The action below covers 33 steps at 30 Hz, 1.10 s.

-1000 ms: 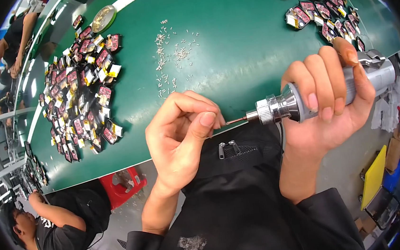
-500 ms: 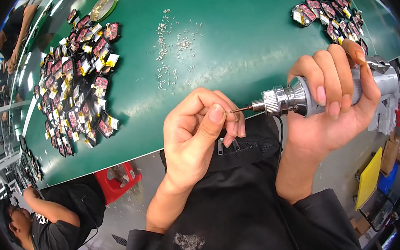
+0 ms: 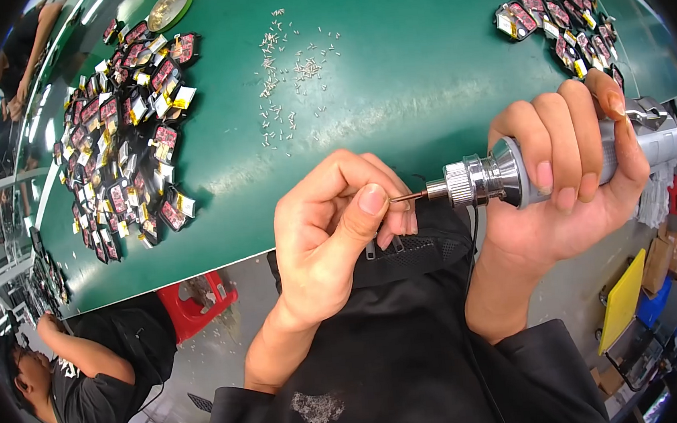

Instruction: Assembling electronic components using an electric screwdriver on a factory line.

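My right hand (image 3: 556,168) is wrapped round a grey electric screwdriver (image 3: 608,147) with a silver collar, held nearly level above the table's near edge. From its chuck a thin dark bit (image 3: 411,197) points left. My left hand (image 3: 336,228) is closed in a pinch, thumb and forefinger right at the bit's tip. Whatever lies between those fingertips is too small and hidden to name. Beyond my hands, many tiny screws (image 3: 307,69) are scattered on the green tabletop (image 3: 413,52).
Opened small black devices (image 3: 116,199) with pink boards and battery pouches are heaped at left; another group (image 3: 558,11) lies far right. A round dish (image 3: 169,7) stands at the back left. A co-worker (image 3: 88,386) sits at lower left by a red stool (image 3: 202,304).
The bit's tip has come closer to my left thumb and forefinger, now meeting them. The screwdriver has shifted slightly down, and the view has moved a little.
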{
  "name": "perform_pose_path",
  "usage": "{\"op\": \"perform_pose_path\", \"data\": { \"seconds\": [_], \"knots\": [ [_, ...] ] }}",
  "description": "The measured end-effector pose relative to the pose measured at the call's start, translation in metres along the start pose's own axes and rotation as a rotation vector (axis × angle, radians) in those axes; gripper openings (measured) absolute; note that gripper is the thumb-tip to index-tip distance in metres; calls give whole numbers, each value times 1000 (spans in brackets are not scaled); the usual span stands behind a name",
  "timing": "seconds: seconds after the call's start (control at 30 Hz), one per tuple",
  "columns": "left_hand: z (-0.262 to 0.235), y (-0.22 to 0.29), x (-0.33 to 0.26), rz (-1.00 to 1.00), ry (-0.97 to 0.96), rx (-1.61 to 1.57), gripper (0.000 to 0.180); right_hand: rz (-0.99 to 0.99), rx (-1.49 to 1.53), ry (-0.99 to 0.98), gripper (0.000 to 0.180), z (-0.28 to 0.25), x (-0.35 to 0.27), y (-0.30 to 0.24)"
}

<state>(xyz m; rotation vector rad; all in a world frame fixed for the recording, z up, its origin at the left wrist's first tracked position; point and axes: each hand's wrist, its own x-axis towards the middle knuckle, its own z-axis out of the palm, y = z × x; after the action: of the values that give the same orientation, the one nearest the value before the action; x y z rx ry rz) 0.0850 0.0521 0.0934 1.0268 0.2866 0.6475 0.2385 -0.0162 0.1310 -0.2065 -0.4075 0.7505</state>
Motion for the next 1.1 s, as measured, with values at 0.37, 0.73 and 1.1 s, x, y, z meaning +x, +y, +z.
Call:
{"op": "perform_pose_path", "data": {
  "seconds": [0.37, 0.73, 1.1],
  "knots": [
    [8, 6, -6, 9, 128, 307, 13, 34, -134, -83, 13, 2, 0, -7],
    [9, 3, -3, 31, 103, 462, 18, -18, -172, -24, 12, 0, -3, -5],
    [1, -9, 1, 34, 27, 63, 21, -34, -130, -2, 10, 2, -1, -8]
  ]
}}
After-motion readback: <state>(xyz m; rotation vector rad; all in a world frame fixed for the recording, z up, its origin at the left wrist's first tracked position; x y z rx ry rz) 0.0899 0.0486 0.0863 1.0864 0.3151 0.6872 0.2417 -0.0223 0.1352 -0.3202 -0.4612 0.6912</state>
